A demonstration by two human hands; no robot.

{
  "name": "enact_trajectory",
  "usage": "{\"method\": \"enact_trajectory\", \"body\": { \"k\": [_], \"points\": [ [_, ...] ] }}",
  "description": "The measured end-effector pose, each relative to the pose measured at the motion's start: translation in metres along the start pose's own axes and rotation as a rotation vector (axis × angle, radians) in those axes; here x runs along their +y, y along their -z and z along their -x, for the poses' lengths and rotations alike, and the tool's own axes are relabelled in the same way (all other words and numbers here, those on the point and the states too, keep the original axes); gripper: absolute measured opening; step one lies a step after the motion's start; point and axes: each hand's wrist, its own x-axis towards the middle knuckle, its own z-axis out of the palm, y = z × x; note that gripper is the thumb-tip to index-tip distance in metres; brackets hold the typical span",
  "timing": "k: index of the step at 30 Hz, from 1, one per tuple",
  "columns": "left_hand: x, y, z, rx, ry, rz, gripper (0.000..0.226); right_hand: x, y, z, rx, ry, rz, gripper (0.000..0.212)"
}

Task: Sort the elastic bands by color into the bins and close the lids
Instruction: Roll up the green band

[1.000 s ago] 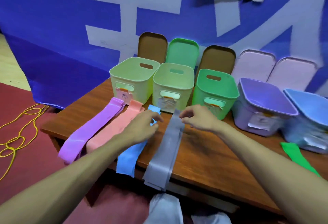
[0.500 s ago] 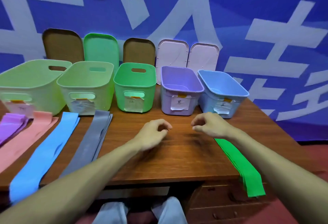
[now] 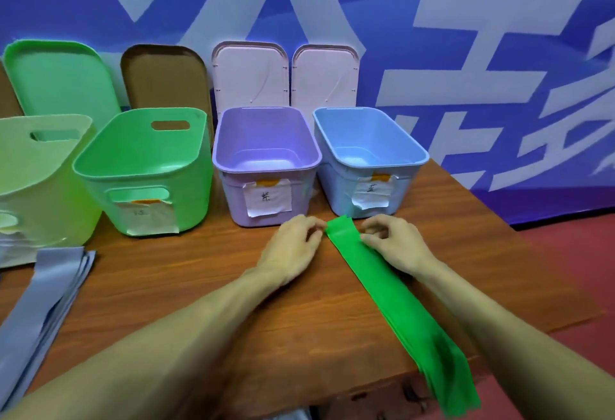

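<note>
Together, the left hand [image 3: 293, 246] and right hand [image 3: 396, 243] pinch opposite edges of the stacked bright-green elastic bands [image 3: 382, 281], just before the lilac plastic bin [image 3: 233, 200].

A stack of flat bright green elastic bands [image 3: 382, 283] is laid on a brown wood-grain tabletop [image 3: 199, 270]. Behind it a lilac plastic bin [image 3: 301, 193] and a pale blue plastic bin [image 3: 336, 193] are seen.

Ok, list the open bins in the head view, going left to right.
pale green bin → green bin → purple bin → blue bin
</note>
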Motion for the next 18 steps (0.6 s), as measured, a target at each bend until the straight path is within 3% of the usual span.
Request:
{"method": "enact_trajectory", "body": {
  "k": [3,6,14,18],
  "points": [
    [0.000,-0.014,-0.017,0.092,0.064,-0.039,0.029,0.004,-0.012,-0.012,0.073,0.056,-0.080,0.023],
    [-0.005,-0.023,-0.021,0.182,0.107,-0.082,0.028,0.008,-0.029,-0.018,0.126,0.124,-0.014,0.025],
    [-0.004,-0.024,-0.022,0.211,0.131,-0.038,0.016,0.012,-0.035,-0.016,0.226,0.171,-0.030,0.011],
    [-0.002,-0.023,-0.021,0.202,0.143,-0.027,0.027,0.010,-0.034,-0.014,0.260,0.138,-0.141,0.016]
  ]
}}
